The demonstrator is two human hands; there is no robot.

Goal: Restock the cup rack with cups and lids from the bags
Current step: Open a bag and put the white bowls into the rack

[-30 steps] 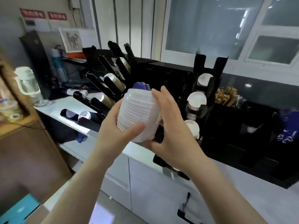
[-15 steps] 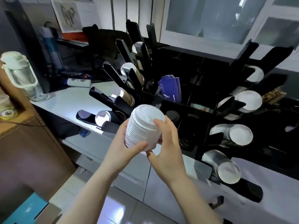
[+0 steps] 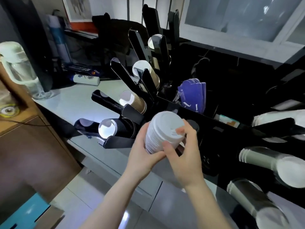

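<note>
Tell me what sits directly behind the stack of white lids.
A round black lid in the black rack shows just past the stack of white lids. The rack slot below is covered by both hands.

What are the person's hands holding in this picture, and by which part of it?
Both hands hold a stack of white lids. The left hand grips the side of the stack near its lower end; the right hand holds its opposite side, fingertips on the top lid's rim.

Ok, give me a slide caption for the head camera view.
Both hands grip a stack of white lids before the black cup rack.
</note>
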